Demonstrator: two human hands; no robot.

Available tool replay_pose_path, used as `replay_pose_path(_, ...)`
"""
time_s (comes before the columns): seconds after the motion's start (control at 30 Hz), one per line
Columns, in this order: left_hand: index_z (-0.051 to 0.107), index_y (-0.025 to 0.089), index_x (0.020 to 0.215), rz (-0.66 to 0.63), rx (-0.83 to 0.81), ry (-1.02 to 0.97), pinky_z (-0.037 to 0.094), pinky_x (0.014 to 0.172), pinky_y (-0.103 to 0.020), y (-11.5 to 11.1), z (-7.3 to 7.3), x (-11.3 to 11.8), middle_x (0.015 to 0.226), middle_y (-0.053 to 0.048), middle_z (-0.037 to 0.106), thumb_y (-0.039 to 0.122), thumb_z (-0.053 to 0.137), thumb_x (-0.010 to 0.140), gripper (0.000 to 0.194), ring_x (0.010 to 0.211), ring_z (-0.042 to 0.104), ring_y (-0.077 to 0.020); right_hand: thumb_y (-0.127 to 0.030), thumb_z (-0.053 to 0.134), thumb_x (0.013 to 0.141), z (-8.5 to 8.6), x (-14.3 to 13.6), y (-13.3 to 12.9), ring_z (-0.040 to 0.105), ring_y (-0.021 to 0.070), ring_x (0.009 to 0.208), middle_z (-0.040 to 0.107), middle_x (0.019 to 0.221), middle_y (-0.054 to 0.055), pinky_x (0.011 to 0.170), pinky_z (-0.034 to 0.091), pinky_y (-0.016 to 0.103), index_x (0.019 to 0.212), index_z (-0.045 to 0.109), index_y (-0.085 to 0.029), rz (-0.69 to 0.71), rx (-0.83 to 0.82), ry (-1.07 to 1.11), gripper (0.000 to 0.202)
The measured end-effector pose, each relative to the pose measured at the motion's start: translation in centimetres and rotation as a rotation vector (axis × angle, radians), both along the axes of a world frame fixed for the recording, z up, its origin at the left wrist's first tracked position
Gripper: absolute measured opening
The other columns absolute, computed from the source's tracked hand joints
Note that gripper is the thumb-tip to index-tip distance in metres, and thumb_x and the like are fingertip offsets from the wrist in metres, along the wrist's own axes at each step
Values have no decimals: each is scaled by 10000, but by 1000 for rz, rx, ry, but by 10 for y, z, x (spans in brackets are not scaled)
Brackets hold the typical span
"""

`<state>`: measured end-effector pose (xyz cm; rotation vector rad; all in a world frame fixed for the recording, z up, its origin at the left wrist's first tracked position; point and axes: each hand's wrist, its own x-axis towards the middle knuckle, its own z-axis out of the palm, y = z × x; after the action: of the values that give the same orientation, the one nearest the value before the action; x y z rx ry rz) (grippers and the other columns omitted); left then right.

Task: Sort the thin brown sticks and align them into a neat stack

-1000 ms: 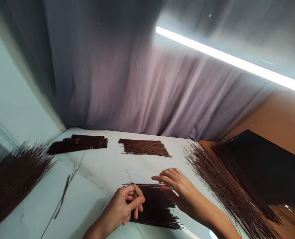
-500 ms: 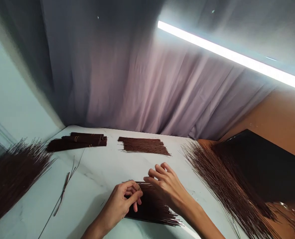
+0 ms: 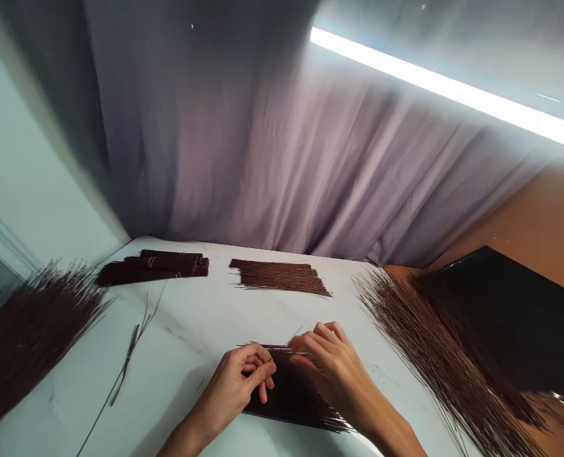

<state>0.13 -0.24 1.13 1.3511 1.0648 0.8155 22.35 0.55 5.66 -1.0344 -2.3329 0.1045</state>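
Note:
Dark brown thin sticks point(image 3: 286, 397) lie in a flat bundle on the white table, close in front of me. Over the bundle's left end is my left hand point(image 3: 251, 374), its thumb and forefinger pinched together; what they grip, if anything, is too small to make out. My right hand point(image 3: 324, 352) is at the bundle's far right edge, fingers bent down towards the sticks, with one thin stick poking out beyond the fingertips. Its thumb is partly hidden, and I cannot make out clearly what it grips.
Tied dark bundles point(image 3: 155, 270) lie at the back left, a loose row of sticks point(image 3: 282, 277) at the back middle. Big stick piles flank the table, left point(image 3: 34, 336) and right point(image 3: 434, 343). A few tied strands point(image 3: 128, 358) rest at left. A black panel point(image 3: 501, 317) stands right.
My right hand has come down and slightly right onto the bundle's far edge, its fingers more curled. My left hand keeps its pinch. The whole view has shifted slightly.

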Motion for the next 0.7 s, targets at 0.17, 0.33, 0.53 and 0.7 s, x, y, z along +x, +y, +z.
replay_pose_path(0.17, 645, 174, 795, -8, 23, 21, 401, 491, -211, 0, -2, 2, 659, 1, 705, 340, 644, 912, 203, 486, 628, -118, -230, 404, 1089, -10, -4, -1, 498, 169, 731, 682, 787, 7, 761, 322, 329, 857, 630, -199, 61, 21, -17, 325)
replay_pose_path(0.33, 648, 176, 786, -30, 6, 54, 461, 560, -239, -2, 1, 3, 648, 8, 700, 318, 654, 900, 182, 490, 635, -128, -206, 399, 1086, -7, -4, -8, 492, 177, 758, 671, 834, 27, 741, 342, 319, 883, 631, -192, 35, -33, -87, 308)
replay_pose_path(0.53, 667, 179, 799, -30, 29, 115, 467, 543, -228, -4, -1, 5, 669, 4, 705, 314, 636, 914, 180, 512, 650, -131, -198, 372, 1089, -6, -4, -10, 486, 181, 743, 664, 806, 33, 718, 362, 329, 884, 630, -184, 28, -28, -79, 330)
replay_pose_path(0.7, 603, 197, 847, -8, -49, 97, 280, 325, -171, -4, -5, 6, 703, -11, 678, 484, 609, 922, 296, 529, 646, -159, -185, 497, 1044, 4, 8, -26, 567, 201, 831, 701, 961, 57, 749, 433, 332, 1063, 630, -206, -100, 100, 161, 136)
